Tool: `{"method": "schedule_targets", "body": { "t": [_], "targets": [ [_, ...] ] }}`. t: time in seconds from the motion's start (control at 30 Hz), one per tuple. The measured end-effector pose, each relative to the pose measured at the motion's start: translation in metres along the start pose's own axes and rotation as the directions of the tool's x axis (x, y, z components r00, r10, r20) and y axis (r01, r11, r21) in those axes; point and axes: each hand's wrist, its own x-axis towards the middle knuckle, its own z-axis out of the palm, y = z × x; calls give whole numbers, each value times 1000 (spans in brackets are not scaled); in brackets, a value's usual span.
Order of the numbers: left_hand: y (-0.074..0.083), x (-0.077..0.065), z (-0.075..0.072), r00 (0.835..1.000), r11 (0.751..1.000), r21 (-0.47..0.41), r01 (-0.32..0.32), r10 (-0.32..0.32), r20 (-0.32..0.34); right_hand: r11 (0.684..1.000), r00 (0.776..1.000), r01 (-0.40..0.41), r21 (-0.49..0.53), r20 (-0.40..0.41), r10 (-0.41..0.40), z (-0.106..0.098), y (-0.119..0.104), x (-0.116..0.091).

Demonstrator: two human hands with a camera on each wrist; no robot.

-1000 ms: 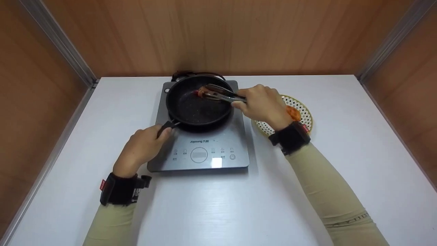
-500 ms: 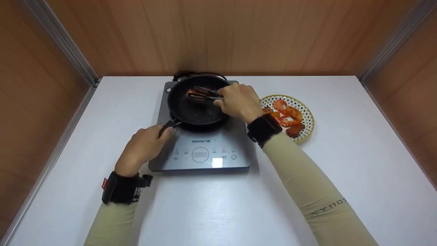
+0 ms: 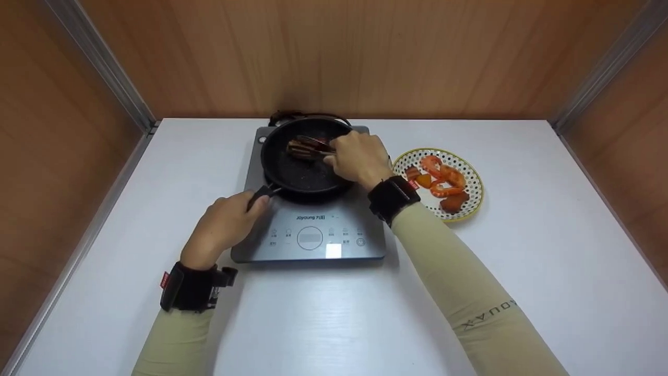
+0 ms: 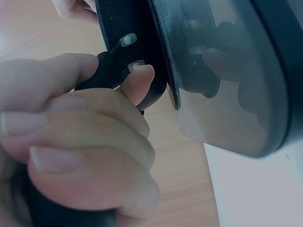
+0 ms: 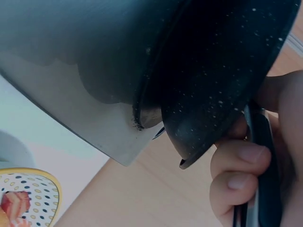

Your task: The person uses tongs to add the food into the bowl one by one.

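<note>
In the head view, my left hand [image 3: 224, 222] grips the handle [image 3: 260, 195] of a black frying pan [image 3: 300, 177], which sits on a grey induction cooker [image 3: 263, 248]. The left wrist view shows the fingers curled round that handle [image 4: 71, 215]. My right hand [image 3: 360, 159] holds metal tongs [image 3: 313, 141] with dark grips, reaching over the pan's right rim. Brownish food [image 3: 297, 150] shows at the tong tips inside the pan; whether it is pinched is unclear. In the right wrist view, fingers wrap the tongs' dark grip [image 5: 265, 175], and the pan wall hides the tips.
Right of the cooker stands a yellow-rimmed dotted plate [image 3: 477, 203] with prawns [image 3: 446, 190], a brown piece [image 3: 454, 202], an orange piece [image 3: 424, 180] and a striped meat piece [image 3: 413, 173]. A dark cable [image 3: 279, 116] lies behind the pan. Wood panels [image 3: 334, 57] enclose the white table [image 3: 313, 313].
My right hand has moved left with the tongs, further over the pan, uncovering more of the plate. The reddish-brown food has shifted left with the tong tips. My left hand stays on the handle.
</note>
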Motion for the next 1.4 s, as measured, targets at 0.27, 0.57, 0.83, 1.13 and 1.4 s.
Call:
{"method": "schedule_targets", "body": {
  "t": [0.27,0.57,0.83,1.13,1.4],
  "targets": [
    [1,0,-1,1000,1000,-10,18,-18,15,1000,1000,1,-6,-25,-1,4,-4,2],
    [0,0,1,1000,1000,-8,19,-19,12,1000,999,12,-22,-34,-13,7,-5,1],
    [-1,1,0,1000,1000,-5,16,-16,18,998,997,24,-53,-67,-28,7,-2,-1],
    [0,0,-1,1000,1000,-11,20,-19,24,999,991,28,-18,-132,-30,-3,5,-13],
    [-1,0,-2,1000,1000,-8,18,-18,14,997,988,-22,72,-151,33,-21,33,-40]
  ]
}}
